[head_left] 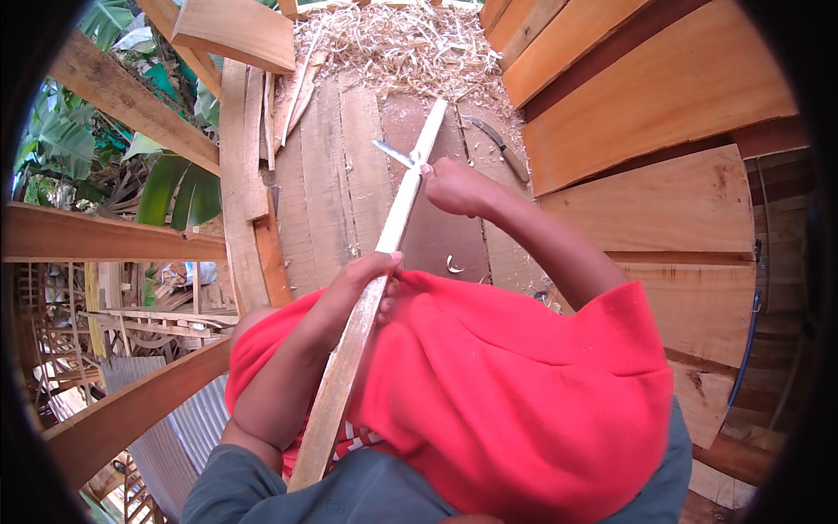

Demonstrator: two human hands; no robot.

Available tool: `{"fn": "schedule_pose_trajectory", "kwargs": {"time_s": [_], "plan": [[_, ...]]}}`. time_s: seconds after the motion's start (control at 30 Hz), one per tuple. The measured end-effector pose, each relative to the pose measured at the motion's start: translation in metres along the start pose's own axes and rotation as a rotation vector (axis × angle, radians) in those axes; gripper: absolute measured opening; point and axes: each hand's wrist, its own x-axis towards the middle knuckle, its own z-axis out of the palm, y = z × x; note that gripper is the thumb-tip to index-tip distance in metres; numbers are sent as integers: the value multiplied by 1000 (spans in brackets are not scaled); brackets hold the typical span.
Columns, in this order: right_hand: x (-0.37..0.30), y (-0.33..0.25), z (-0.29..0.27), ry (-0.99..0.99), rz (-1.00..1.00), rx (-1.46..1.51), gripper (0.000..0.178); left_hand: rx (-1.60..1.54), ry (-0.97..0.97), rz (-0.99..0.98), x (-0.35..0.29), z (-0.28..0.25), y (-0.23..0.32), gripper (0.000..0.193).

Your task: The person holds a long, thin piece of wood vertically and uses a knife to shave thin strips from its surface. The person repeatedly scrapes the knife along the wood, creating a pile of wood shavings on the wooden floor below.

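Observation:
A long wooden stick (398,212) slants from my lap up and away across the plank floor. Its far part is pale and freshly cut, while the near part is darker and rough. My left hand (371,278) is wrapped round the stick near its middle. Farther along, my right hand (456,187) is closed on a knife, most of its handle hidden in my fist. The knife's blade (393,152) lies across the pale wood, its tip pointing left. To the right of the stick's far end, a second curved knife (487,131) with a wooden handle rests on the floor.
Curly wood shavings (401,48) are heaped at the far end of the plank floor (323,188). A plank wall (646,210) rises close on the right. Loose boards (240,166) lie along the left edge, beside wooden rails (113,232) with plants beyond.

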Motion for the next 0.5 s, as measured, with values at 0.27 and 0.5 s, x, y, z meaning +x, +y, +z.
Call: {"fn": "schedule_pose_trajectory", "kwargs": {"time_s": [0.27, 0.5], "plan": [[-5, -9, -6, -40, 36, 208, 77, -9, -13, 5, -1, 0, 1, 28], [5, -7, -13, -338, 275, 492, 60, -4, -25, -10, 1, -3, 0, 28]]}}
